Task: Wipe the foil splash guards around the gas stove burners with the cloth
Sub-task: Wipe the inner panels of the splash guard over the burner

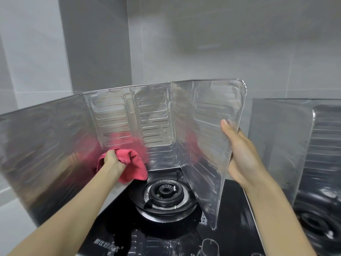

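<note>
A shiny folded foil splash guard stands around the left burner of a black glass gas stove. My left hand is closed on a bunched red cloth, which sits low against the guard's back-left panel, just behind the burner. My right hand grips the outer edge of the guard's right panel, thumb on the inner face. A second foil guard stands around the right burner at the frame's right edge.
Grey tiled walls rise close behind the guards, with a darker column at the back left. A pale counter lies left of the stove. The foil mirrors the cloth's red colour.
</note>
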Demonstrator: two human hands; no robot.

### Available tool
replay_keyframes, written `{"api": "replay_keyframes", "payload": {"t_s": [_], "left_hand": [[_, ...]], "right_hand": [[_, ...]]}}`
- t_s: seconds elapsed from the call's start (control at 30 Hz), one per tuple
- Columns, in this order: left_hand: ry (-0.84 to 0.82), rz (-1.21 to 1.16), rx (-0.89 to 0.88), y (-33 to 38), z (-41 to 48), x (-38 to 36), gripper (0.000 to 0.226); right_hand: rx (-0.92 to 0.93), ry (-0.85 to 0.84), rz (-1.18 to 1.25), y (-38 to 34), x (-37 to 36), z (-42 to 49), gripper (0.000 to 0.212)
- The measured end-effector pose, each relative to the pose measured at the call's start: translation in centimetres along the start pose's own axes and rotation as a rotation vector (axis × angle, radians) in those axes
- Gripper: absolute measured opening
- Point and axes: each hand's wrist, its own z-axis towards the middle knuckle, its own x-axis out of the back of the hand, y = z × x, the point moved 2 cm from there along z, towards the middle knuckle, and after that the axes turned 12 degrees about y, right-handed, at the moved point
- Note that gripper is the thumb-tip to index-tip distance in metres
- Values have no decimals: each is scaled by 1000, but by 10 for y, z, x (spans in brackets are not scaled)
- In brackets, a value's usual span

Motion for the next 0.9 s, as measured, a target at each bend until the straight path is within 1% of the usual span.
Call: {"api": "replay_keyframes", "payload": {"t_s": [0.07, 0.1, 0.13, 0.17, 0.27, 0.3, 0.4, 0.47, 0.53, 0.6, 0.8, 0.9], "left_hand": [[-96, -18, 53, 10, -12, -11, 36], [-135, -39, 69, 15, -21, -17, 35], [-162, -66, 67, 20, -32, -24, 35], [-186, -95, 49, 27, -45, -32, 36], [-254, -182, -55, 50, -77, -57, 38], [-262, -203, -88, 57, -82, -64, 38], [-241, -237, -201, 74, -90, -76, 35], [-248, -231, -236, 77, -88, -79, 29], [-264, -203, -225, 75, -79, -75, 26], [-270, -169, -206, 69, -70, -67, 27], [-415, -5, -171, 57, -80, -47, 24], [-445, 44, -183, 62, -86, -38, 23]], "right_hand": [[8, 4, -1, 0, -1, -1, 94], [16, 6, -6, -1, -1, -2, 100], [28, 2, -13, -1, -1, -4, 106], [31, -2, -22, -3, -1, -5, 105], [7, 11, -8, -3, 0, -5, 78], [1, 21, -15, -3, 1, -4, 73], [-5, 26, -44, -3, 0, -5, 79], [-4, 40, -43, -4, -2, -7, 71], [-8, 49, -44, -5, -2, -7, 63], [1, 53, -67, -6, -3, -9, 61], [90, 105, -133, -8, -8, -14, 53], [110, 121, -133, -5, -9, -13, 49]]}}
